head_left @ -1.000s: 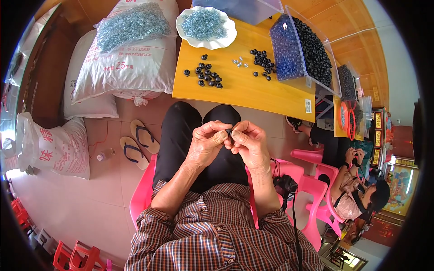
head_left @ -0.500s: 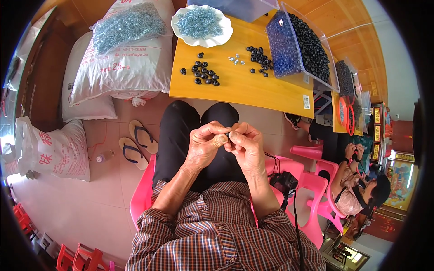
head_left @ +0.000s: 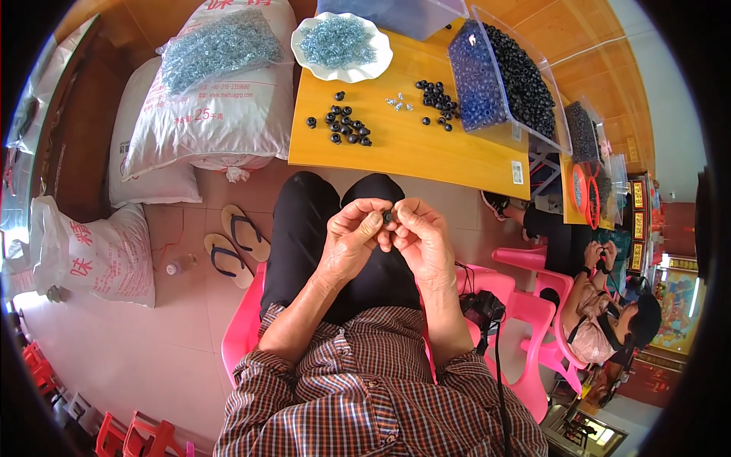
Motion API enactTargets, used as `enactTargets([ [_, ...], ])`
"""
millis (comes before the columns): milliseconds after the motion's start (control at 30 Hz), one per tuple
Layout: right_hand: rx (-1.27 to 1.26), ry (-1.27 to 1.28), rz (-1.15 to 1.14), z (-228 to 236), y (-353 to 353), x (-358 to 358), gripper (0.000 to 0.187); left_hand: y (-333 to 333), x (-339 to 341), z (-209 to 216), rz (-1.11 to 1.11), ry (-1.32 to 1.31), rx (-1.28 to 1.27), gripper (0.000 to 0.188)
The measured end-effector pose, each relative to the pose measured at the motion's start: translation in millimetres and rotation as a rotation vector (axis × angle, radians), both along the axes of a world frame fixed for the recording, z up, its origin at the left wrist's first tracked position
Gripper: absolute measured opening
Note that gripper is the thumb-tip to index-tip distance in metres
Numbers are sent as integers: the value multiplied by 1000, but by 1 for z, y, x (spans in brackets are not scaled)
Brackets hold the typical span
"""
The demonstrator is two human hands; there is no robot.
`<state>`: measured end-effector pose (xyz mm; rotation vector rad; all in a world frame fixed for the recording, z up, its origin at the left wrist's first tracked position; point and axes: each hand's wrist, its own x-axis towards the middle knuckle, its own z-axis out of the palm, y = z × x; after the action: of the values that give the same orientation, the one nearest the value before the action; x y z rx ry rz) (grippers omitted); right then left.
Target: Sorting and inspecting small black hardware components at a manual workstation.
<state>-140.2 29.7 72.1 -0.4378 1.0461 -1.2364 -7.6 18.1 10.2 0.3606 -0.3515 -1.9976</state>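
Observation:
Over my lap, my left hand [head_left: 352, 238] pinches a small black round part [head_left: 387, 216] between thumb and fingers. My right hand [head_left: 421, 234] is closed at the fingertips right beside that part; what it pinches, if anything, is too small to make out. Beyond my hands, on the yellow table [head_left: 426, 156], lie a loose group of black knob-like parts [head_left: 346, 126] on the left and a second black group [head_left: 438, 99] on the right. Between these groups sit several tiny clear pieces [head_left: 397, 102].
A white scalloped plate [head_left: 343, 74] holds clear pieces. A clear bin [head_left: 518, 129] contains blue and black parts. White sacks [head_left: 213, 122] stand left, one topped by a bag of clear pieces [head_left: 221, 49]. Sandals [head_left: 237, 244] lie on the floor. At right, another person [head_left: 598, 320] sits among pink chairs.
My fingertips have drawn slightly apart and turned, so the black part between them now shows. My right hand has shifted a little to the right.

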Motion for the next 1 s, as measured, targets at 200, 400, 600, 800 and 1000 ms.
enactTargets([
  [200,-83,117,28,-4,3,-3,9,2,-2,-1,-2,11,-34,20],
  [400,-145,136,9,-6,5,1,15,3,-3,-1,72,-147,-53,19],
  [600,-145,231,7,-5,8,6,16,4,-3,0,100,-119,12,19],
  [800,-194,252,16,-7,7,7,13,2,0,-3,62,-79,12,19],
  [1000,-149,279,-6,0,4,5,12,0,-1,-2,34,-11,-50,21],
])
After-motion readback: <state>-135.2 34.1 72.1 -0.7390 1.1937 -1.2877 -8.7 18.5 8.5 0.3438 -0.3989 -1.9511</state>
